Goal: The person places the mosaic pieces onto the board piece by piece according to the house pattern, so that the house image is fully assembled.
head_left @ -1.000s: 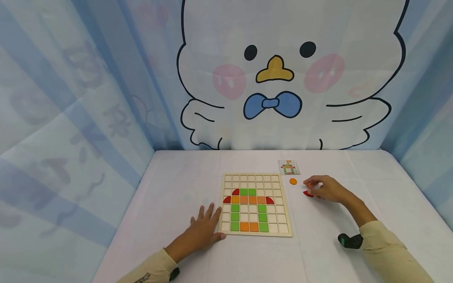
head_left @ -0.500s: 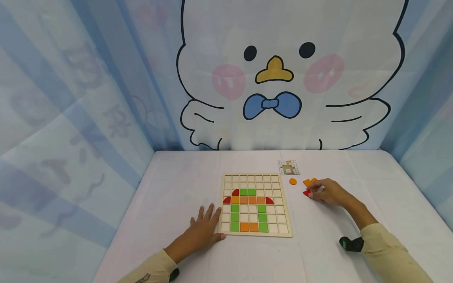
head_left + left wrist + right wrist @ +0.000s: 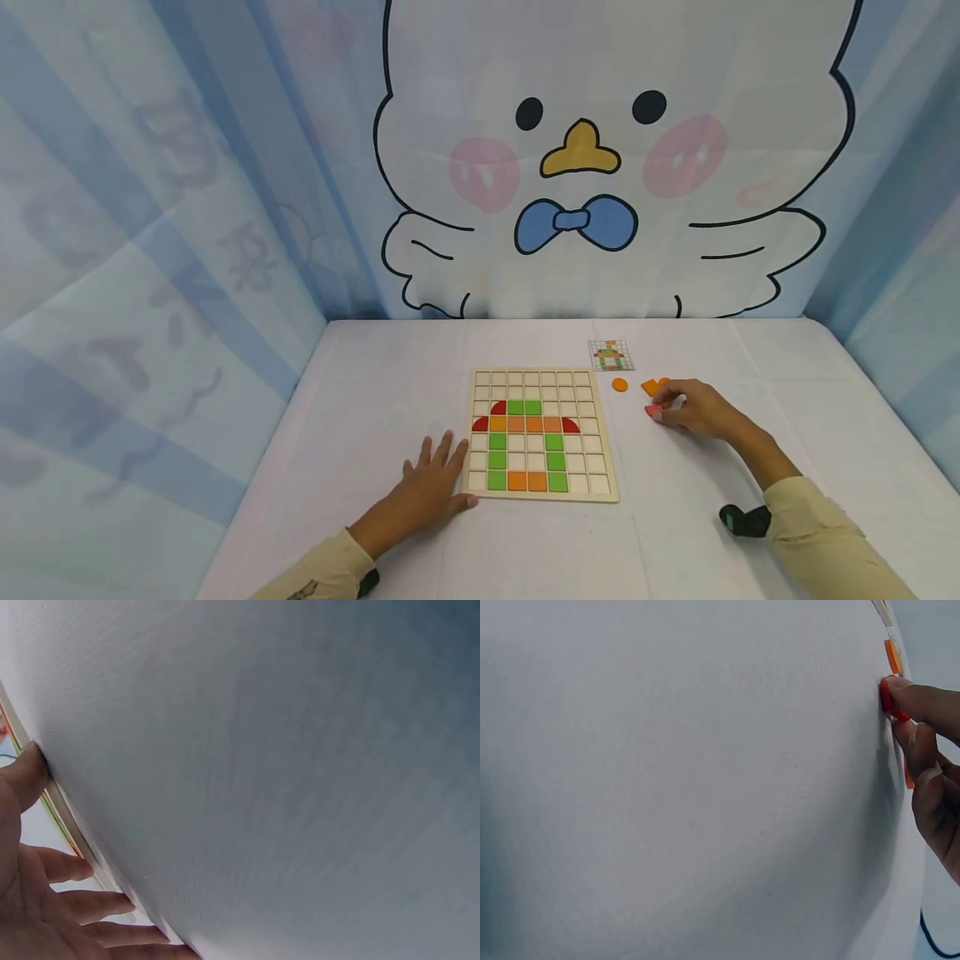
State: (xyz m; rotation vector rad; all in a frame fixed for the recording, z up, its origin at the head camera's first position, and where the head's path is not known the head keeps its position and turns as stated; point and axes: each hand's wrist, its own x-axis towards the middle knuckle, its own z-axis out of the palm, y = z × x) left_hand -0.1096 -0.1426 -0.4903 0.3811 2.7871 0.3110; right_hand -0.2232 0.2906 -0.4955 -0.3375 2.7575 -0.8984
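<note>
In the head view, my right hand (image 3: 696, 410) pinches a small red quarter-round tile (image 3: 652, 411) between thumb and fingers, right of the wooden grid board (image 3: 598, 483). The right wrist view has the same red tile (image 3: 886, 697) tilted up on edge at the fingertips, low over the white cloth. My left hand (image 3: 432, 490) lies flat with its fingers spread along the board's lower left edge, the thumb at the near corner. Set in the board are green, orange and red tiles: two green columns, an orange row, red curved pieces on both sides.
Beside the right fingers lie an orange square tile (image 3: 649, 387) and a partly hidden orange rounded piece (image 3: 664, 382). An orange disc (image 3: 619, 385) sits nearer the board. Behind it is a small printed pattern card (image 3: 612, 355). A printed curtain (image 3: 450, 275) stands at the table's back edge.
The right hand has drawn slightly nearer, uncovering the orange square and rounded piece. The red tile, earlier lying at its fingertips, is now pinched and tilted. The left hand has stayed put.
</note>
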